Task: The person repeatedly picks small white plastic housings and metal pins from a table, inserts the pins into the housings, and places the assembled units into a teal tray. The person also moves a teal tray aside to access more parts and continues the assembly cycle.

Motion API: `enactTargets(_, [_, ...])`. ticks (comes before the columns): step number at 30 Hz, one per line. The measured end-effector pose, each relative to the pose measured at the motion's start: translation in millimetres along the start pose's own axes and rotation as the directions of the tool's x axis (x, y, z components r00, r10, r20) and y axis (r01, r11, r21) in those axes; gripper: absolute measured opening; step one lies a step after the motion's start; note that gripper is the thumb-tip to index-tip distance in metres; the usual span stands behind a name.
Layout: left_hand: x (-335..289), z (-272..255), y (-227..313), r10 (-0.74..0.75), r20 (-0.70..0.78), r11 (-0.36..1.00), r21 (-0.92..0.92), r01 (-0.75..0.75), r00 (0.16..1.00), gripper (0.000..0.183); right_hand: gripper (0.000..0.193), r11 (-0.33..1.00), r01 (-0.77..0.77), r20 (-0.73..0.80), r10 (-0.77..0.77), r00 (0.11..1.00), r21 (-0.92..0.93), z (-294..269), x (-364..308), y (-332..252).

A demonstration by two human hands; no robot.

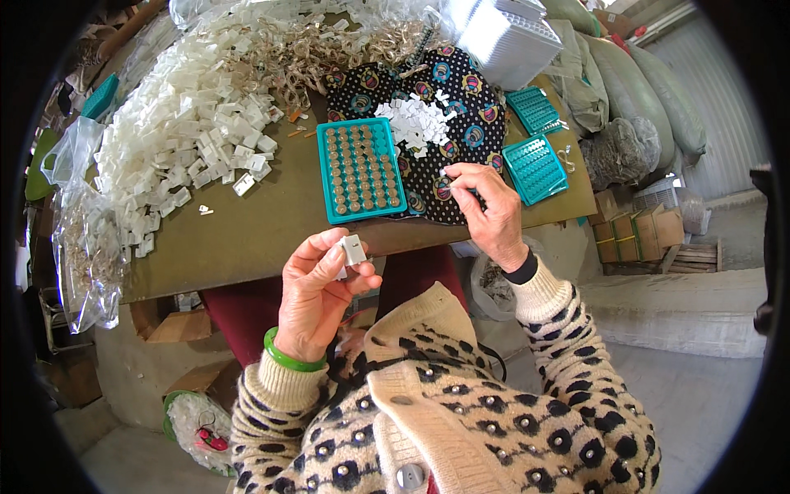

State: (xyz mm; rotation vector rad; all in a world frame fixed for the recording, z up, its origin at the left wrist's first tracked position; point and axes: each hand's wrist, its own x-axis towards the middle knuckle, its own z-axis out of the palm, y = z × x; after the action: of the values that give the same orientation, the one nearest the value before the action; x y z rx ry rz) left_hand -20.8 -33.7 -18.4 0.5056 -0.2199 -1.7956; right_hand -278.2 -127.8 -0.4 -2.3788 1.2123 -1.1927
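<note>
Between the thumb and fingers of my left hand point(317, 276) is a small white plastic box-shaped part point(354, 249), held in front of the table edge. My right hand point(485, 210) is raised over the dark patterned cloth point(424, 185), thumb and index finger pinched together. Whatever is in that pinch is too small to name. Left of it, a teal tray point(329, 177) holds rows of round brownish metal pieces point(362, 169). Behind the right hand, a heap of small flat white pieces point(415, 122) lies on the cloth.
A large pile of white plastic parts point(193, 115) covers the table's left. Brownish metal strips point(329, 49) lie at the back. Two teal trays point(535, 169) and stacked white trays point(506, 41) stand at right. Sacks point(625, 82) and cardboard boxes point(642, 235) are beyond the table.
</note>
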Motion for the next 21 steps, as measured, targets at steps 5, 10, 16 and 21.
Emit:
enactTargets(5, [-1.0,0.7,-0.3,0.021,0.014,1.000,0.008,-0.021,1.000,0.019,0.003,0.967,-0.198,0.009,0.199,0.980,0.160,-1.2,6.5,0.2])
enactTargets(10, [-2.1,0.6,0.6,0.048,-0.010,0.997,0.057,-0.047,0.999,0.020,0.010,0.980,0.095,0.002,-0.096,0.995,-0.176,3.9,10.2,5.8])
enactTargets(16, [-1.4,-2.2,4.4,-0.040,-0.007,0.997,-0.073,0.040,0.999,0.020,0.004,0.921,0.202,0.205,-0.138,0.969,-0.333,-5.1,10.0,4.0])
enactTargets(21, [-2.7,-8.6,4.8,-0.021,-0.001,0.996,-0.083,0.021,1.000,0.019,0.007,0.957,0.126,0.079,-0.109,0.991,-0.261,-14.3,18.7,9.6])
